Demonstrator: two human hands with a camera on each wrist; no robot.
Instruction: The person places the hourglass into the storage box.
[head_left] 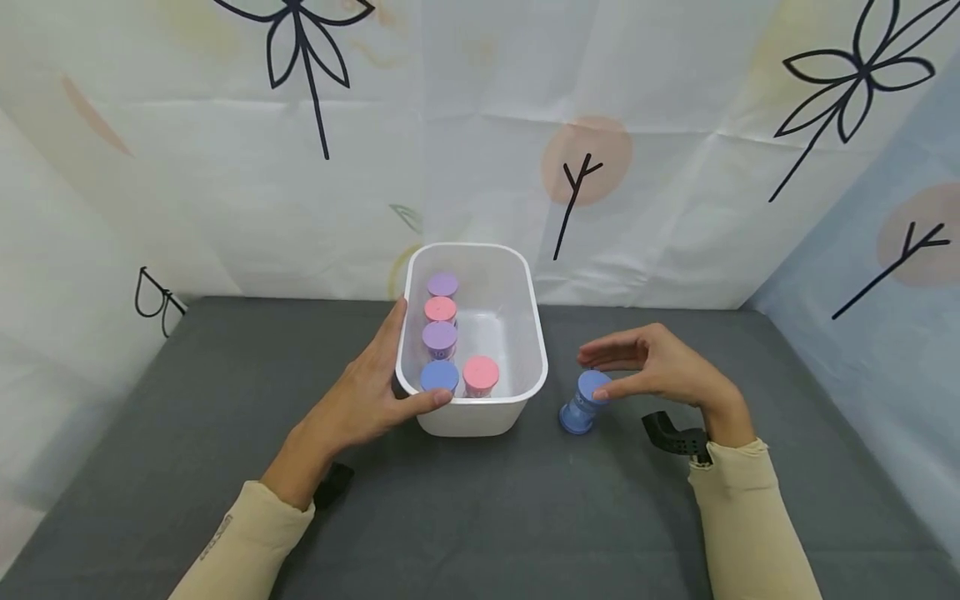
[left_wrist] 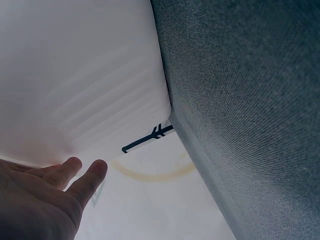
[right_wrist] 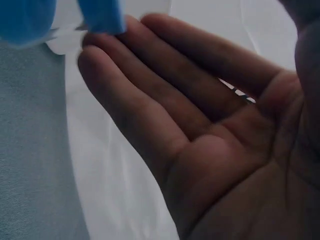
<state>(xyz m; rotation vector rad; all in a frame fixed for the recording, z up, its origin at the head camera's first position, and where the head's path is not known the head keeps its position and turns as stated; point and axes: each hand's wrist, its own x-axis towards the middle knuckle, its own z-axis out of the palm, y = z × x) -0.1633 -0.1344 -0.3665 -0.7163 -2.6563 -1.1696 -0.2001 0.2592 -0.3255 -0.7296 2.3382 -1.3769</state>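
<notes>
A white plastic bin [head_left: 528,333] stands in the middle of the table. Inside it are several sand timers with round caps: a blue one [head_left: 439,377], two purple ones and two pink ones, including a pink one [head_left: 481,375] near the front. My left hand [head_left: 360,396] rests on the bin's near left corner, thumb along the front rim and straight fingers along the left wall. To the right of the bin a blue sand timer [head_left: 577,415] stands slightly tilted on the cloth. Over it is my right hand [head_left: 652,367], thumb tip at its top cap, fingers straight behind.
A dark grey cloth [head_left: 480,517] covers the table. White printed curtains [head_left: 480,167] hang behind it and along both sides, close to its edges. Black wrist mounts [head_left: 675,435] sit on both wrists.
</notes>
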